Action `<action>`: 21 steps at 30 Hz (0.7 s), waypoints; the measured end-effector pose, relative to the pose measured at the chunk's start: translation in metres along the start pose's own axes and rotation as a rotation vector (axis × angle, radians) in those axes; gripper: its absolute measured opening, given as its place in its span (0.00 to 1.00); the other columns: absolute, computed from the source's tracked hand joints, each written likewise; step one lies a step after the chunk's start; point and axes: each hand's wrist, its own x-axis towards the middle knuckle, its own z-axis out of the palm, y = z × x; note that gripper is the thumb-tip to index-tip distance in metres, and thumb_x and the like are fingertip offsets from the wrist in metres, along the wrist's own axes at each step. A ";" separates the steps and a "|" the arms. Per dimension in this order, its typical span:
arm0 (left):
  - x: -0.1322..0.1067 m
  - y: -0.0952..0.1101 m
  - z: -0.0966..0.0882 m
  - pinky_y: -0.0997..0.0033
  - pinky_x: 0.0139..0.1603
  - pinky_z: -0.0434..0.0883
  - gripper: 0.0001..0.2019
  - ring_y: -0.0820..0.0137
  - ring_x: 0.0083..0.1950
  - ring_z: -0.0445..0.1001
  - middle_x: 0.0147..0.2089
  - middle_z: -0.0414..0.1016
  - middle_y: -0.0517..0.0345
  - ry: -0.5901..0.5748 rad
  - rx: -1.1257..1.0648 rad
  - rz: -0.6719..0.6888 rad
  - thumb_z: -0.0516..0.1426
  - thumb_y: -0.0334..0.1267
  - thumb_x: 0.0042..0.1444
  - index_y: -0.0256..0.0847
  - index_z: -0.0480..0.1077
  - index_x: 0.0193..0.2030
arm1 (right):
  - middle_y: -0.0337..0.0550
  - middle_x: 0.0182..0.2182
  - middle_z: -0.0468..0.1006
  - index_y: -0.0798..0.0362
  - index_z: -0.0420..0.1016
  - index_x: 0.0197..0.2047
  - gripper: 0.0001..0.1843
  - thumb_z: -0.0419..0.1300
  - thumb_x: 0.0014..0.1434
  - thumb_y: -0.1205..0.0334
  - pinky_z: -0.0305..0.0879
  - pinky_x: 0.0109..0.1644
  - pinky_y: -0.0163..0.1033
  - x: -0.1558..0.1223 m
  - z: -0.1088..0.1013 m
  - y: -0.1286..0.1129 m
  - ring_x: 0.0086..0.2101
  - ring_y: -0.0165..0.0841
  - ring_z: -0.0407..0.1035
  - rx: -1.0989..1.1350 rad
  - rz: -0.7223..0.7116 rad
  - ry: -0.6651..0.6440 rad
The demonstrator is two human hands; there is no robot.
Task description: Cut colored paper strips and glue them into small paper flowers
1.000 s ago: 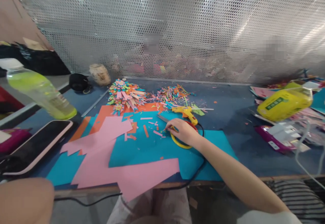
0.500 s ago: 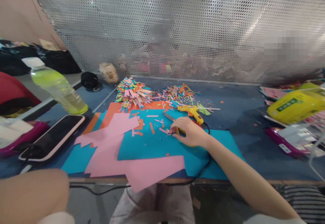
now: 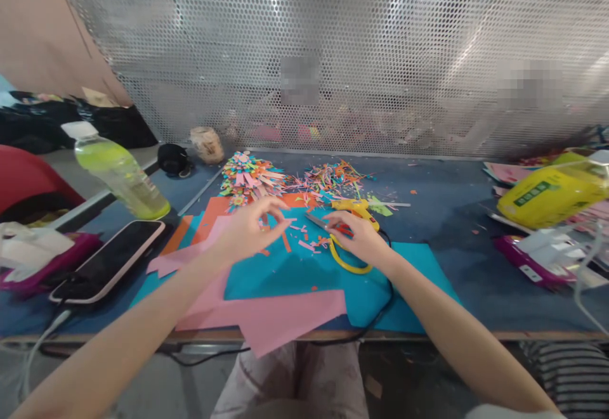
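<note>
My left hand hovers over the papers with thumb and fingers curved apart, and nothing shows between them. Just right of it, my right hand is over the yellow-handled scissors. Its thumb and fingers are apart near the scissors' pivot, partly covering it; whether they touch is unclear. The scissors lie on a blue paper sheet, blades pointing to the upper left. Small pink and orange paper scraps lie between my hands. A yellow glue gun rests just behind my right hand.
Behind lie a layered colourful paper piece and a heap of shreds. Pink paper overhangs the front edge. At left are a drink bottle and phone; at right, a yellow packet. A perforated metal panel stands behind.
My left hand has come in from the lower left to above the papers. My right hand has shifted up slightly from the scraps, uncovering the yellow scissor handle. The scissors look unmoved.
</note>
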 end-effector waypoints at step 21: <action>-0.001 -0.033 0.023 0.56 0.53 0.60 0.29 0.57 0.53 0.64 0.52 0.68 0.50 -0.305 0.329 0.147 0.55 0.53 0.48 0.43 0.59 0.55 | 0.45 0.38 0.76 0.53 0.70 0.43 0.12 0.52 0.56 0.69 0.65 0.44 0.43 0.004 -0.015 0.034 0.41 0.36 0.69 -0.320 0.115 0.006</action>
